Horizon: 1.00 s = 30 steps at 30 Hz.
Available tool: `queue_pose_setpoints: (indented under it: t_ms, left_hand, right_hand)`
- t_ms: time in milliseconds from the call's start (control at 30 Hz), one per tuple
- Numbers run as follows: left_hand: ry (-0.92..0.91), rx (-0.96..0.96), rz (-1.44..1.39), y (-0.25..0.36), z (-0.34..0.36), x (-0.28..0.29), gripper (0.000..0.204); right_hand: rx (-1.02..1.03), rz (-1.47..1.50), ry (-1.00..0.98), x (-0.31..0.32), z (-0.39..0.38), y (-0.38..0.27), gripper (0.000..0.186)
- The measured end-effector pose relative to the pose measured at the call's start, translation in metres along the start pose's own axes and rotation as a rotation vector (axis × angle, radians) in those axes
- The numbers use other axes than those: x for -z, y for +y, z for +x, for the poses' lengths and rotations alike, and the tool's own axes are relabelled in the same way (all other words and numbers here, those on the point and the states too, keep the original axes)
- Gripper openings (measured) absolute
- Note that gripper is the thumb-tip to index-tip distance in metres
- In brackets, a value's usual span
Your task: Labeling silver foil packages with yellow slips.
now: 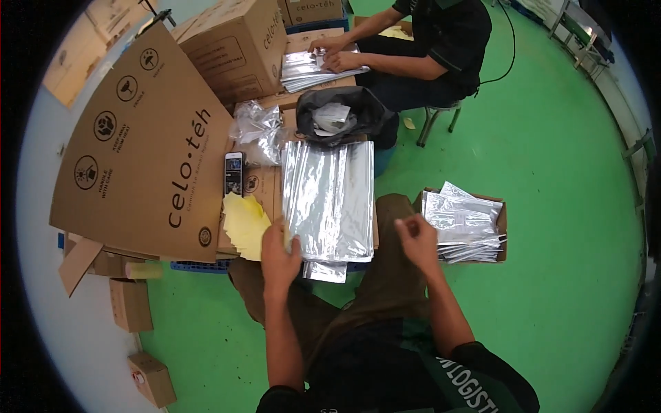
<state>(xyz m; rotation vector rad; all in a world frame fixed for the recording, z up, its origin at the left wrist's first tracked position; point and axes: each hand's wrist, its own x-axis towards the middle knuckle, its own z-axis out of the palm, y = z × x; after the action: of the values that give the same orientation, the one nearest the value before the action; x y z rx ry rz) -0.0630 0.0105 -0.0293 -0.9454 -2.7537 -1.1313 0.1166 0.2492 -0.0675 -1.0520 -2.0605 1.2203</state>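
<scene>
A person's left hand (281, 253), thumb parted from fingers, is at the near left edge of stacked, flat silver foil pouches (330, 199); the right hand (418, 242) curls, its grip unclear.

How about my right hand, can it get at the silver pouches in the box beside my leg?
Probably yes: your right hand appears beside the open cardboard box, and nothing visible covers the silver pouches on top. How far below your hand they lie is hard to tell.
</scene>
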Motion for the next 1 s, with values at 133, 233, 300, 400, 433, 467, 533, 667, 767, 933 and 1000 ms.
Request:
queue_pose_setpoints:
  t_ms: [133, 233, 300, 400, 433, 467, 533, 667, 767, 933, 1000]
  left_hand:
    - [-0.016, -0.028, 0.136, 0.003, -0.01, -0.017, 0.045]
    - [0.006, -0.149, 0.313, 0.013, -0.017, -0.019, 0.046]
    - [0.014, -0.139, 0.147, 0.003, -0.02, -0.02, 0.046]
    - [0.0, -0.115, 0.113, -0.001, -0.017, -0.026, 0.047]
    - [-0.013, -0.104, 0.119, -0.001, -0.016, -0.025, 0.045]
    - [-0.003, -0.092, 0.108, -0.001, -0.016, -0.025, 0.045]
    - [0.027, -0.108, 0.125, 0.0, -0.016, -0.022, 0.04]
    - [0.059, -0.082, 0.158, 0.001, -0.016, -0.027, 0.037]
    - [0.047, -0.091, 0.21, 0.002, -0.018, -0.025, 0.041]
    - [0.096, -0.113, 0.125, 0.009, -0.017, -0.019, 0.033]
    - [0.095, -0.127, 0.055, 0.018, -0.019, -0.013, 0.031]
  right_hand:
    - [0.114, -0.129, 0.002, -0.05, 0.009, -0.036, 0.033]
    - [0.003, -0.177, 0.014, -0.06, 0.017, -0.022, 0.034]
    - [-0.033, -0.082, 0.043, -0.051, 0.015, -0.016, 0.03]
    - [-0.095, 0.034, 0.04, -0.029, 0.02, 0.031, 0.018]
    - [-0.085, 0.113, 0.03, -0.024, 0.019, 0.036, 0.014]
    - [-0.174, 0.28, 0.017, -0.015, 0.018, 0.042, 0.01]
    - [-0.263, 0.461, 0.026, -0.001, 0.015, 0.027, 0.005]
    - [-0.329, 0.607, 0.142, 0.029, 0.022, 0.026, 0.01]
    - [-0.389, 0.714, 0.231, 0.039, 0.023, 0.023, 0.015]
    - [0.028, 0.367, 0.259, 0.064, 0.01, -0.033, 0.016]
    - [0.153, 0.234, 0.223, 0.067, -0.004, -0.099, 0.013]
